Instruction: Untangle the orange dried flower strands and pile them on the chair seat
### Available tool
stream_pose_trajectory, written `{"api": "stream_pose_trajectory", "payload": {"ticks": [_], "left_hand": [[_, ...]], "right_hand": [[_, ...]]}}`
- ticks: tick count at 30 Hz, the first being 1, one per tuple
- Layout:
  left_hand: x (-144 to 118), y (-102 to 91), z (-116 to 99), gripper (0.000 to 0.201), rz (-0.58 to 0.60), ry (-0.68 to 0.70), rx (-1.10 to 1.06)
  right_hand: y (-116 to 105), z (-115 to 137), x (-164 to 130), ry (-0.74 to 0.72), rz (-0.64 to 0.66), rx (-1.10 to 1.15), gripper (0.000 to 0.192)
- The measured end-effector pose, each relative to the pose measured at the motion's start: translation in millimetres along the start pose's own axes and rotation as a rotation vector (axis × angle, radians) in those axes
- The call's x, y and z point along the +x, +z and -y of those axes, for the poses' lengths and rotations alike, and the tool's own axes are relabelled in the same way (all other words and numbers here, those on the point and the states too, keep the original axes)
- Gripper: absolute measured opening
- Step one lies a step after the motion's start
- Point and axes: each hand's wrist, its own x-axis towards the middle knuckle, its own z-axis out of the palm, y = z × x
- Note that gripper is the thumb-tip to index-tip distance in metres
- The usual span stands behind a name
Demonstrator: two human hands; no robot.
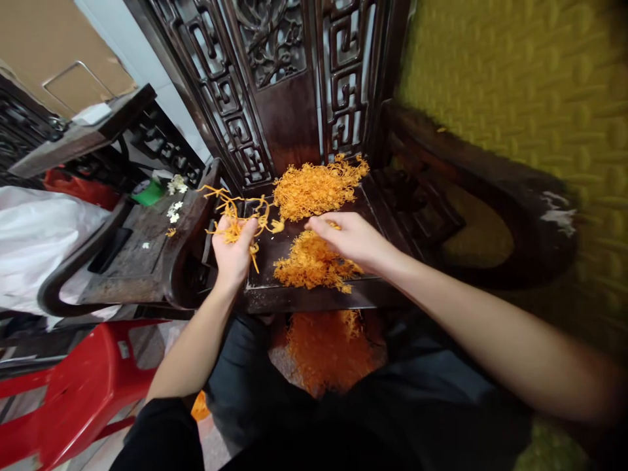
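My left hand [231,252] is closed around a loose bunch of orange stringy strands [262,212], whose ends stick out on several sides. My right hand [350,237] hovers over the nearer orange pile [314,261], thumb and fingers drawn together; whether something thin is between them is hidden. Behind that hand lies a second, larger pile of frizzy orange strands [314,190]. Both piles rest on the dark wooden chair seat [267,258], in front of its carved backrest [289,118].
Below the seat edge, between my legs, is a container of more orange material [328,353]. To the left are a wooden side table [132,261] with white bits and a green container [147,191], a white bag [39,242] and a red plastic stool [88,386]. A curved armrest [530,183] bounds the right.
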Motion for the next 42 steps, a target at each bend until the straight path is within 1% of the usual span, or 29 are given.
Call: {"api": "stream_pose_trajectory", "payload": {"ticks": [2,4,5,8,12,14,16,17,18,19,20,22,24,26,28,31,32,34,36,39,40,42], "left_hand": [[-14,8.1,-9,0.04,0.092,0.041,0.024],[-23,14.3,-18,0.04,0.12,0.067,0.039],[-25,16.0,-21,0.04,0.112,0.074,0.049],[-19,16.9,-26,0.039,0.043,0.062,0.028],[-1,13.2,-23,0.04,0.007,-0.03,-0.097],[9,8.6,-21,0.044,-0.075,-0.061,-0.141],[18,3.1,-22,0.048,-0.189,-0.116,-0.213],[20,1.0,-23,0.05,-0.216,-0.164,-0.266],[21,0.0,-26,0.052,-0.203,-0.223,-0.327],[19,0.3,-30,0.053,-0.143,-0.281,-0.39],[16,2.1,-34,0.053,-0.059,-0.329,-0.453],[4,9.1,-42,0.053,0.121,-0.397,-0.568],[-10,18.1,-49,0.05,0.258,-0.443,-0.648],[-22,26.9,-53,0.048,0.348,-0.496,-0.687],[-32,34.2,-54,0.045,0.397,-0.531,-0.693],[-38,40.6,-52,0.044,0.399,-0.546,-0.684],[-39,40.9,-52,0.045,0.392,-0.552,-0.684],[-36,37.7,-52,0.047,0.364,-0.556,-0.679],[-29,30.1,-54,0.047,0.282,-0.509,-0.663],[-17,16.4,-57,0.048,0.124,-0.382,-0.636],[-15,12.9,-57,0.048,0.101,-0.357,-0.625],[-14,9.3,-54,0.047,0.118,-0.344,-0.574]], "right_hand": [[10,3,0,-0.014,0.079,0.038,0.053],[18,7,-1,-0.069,0.087,0.007,0.044],[22,9,-2,-0.096,0.077,-0.031,0.039],[27,13,-4,-0.097,0.072,-0.138,0.031],[28,14,-6,-0.066,0.121,-0.194,0.03],[24,12,-8,-0.063,0.141,-0.217,0.03],[18,8,-10,-0.016,0.167,-0.194,0.028],[15,6,-10,0.019,0.183,-0.159,0.027],[13,4,-10,0.051,0.196,-0.11,0.024],[11,2,-10,0.073,0.2,-0.046,0.02],[10,0,-9,0.081,0.192,0.026,0.017],[10,-2,-7,0.06,0.16,0.152,0.016],[13,0,-4,0.001,0.144,0.2,0.026],[16,4,-2,-0.098,0.122,0.165,0.037],[20,9,-1,-0.205,0.084,0.126,0.039],[25,13,-3,-0.286,0.009,0.055,0.027],[25,13,-3,-0.292,-0.022,0.015,0.024],[22,10,-2,-0.281,-0.109,-0.056,0.024],[12,2,3,-0.242,-0.221,-0.094,0.026],[-11,-13,14,-0.122,-0.404,-0.083,0.027],[-18,-17,17,-0.075,-0.439,-0.048,0.027],[-31,-21,21,-0.001,-0.452,0.061,0.026]]}}
